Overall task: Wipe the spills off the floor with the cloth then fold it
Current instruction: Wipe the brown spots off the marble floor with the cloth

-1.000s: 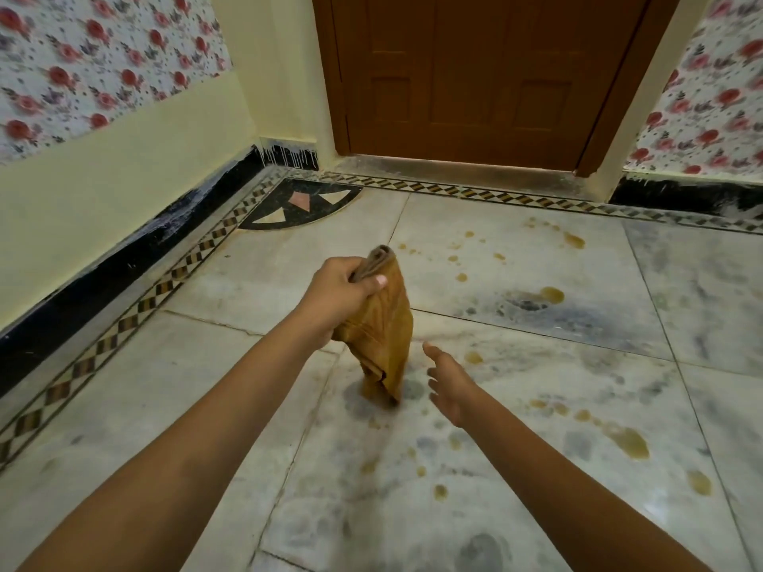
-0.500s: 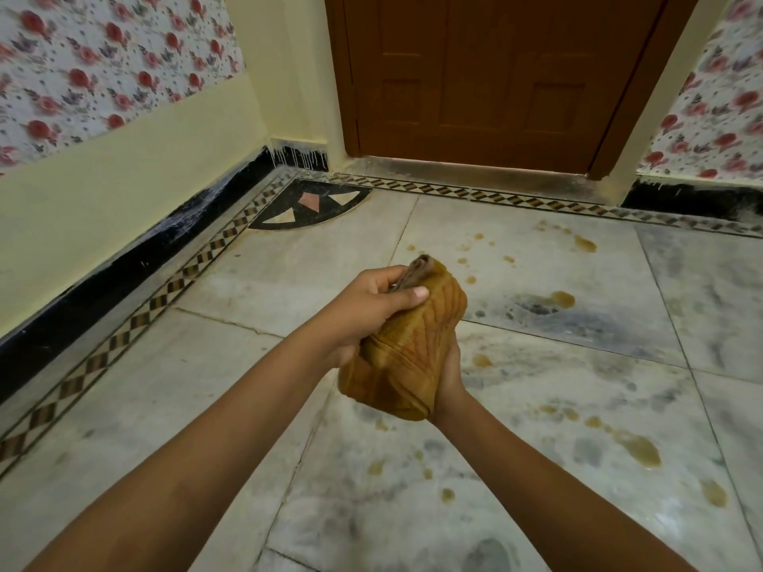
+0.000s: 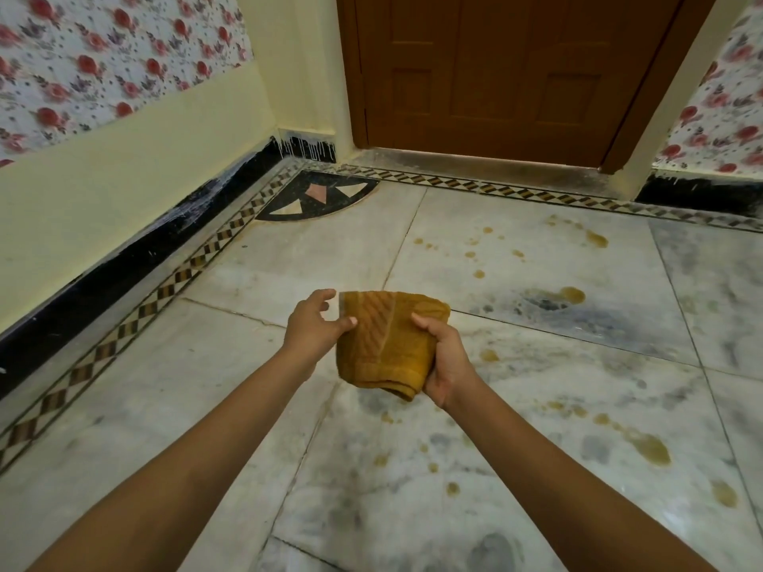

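A folded mustard-yellow cloth (image 3: 384, 340) is held above the marble floor (image 3: 214, 386) in front of me. My right hand (image 3: 444, 363) grips its right side, fingers wrapped round it. My left hand (image 3: 316, 326) is at the cloth's left edge with fingers spread, the thumb touching the cloth. Brownish-yellow spills mark the floor: a large one (image 3: 572, 295) ahead to the right, a streak (image 3: 648, 445) at the right, and small drops (image 3: 452, 489) below the cloth.
A shut brown door (image 3: 495, 76) stands straight ahead. A yellow wall with a black skirting (image 3: 124, 258) runs along the left. A patterned tile border (image 3: 136, 319) follows the walls, with a quarter-circle inlay (image 3: 318, 200) in the corner.
The cloth passed from my left hand into my right. My left hand has let go and spread its fingers beside the cloth, which now sits more spread out between both hands.
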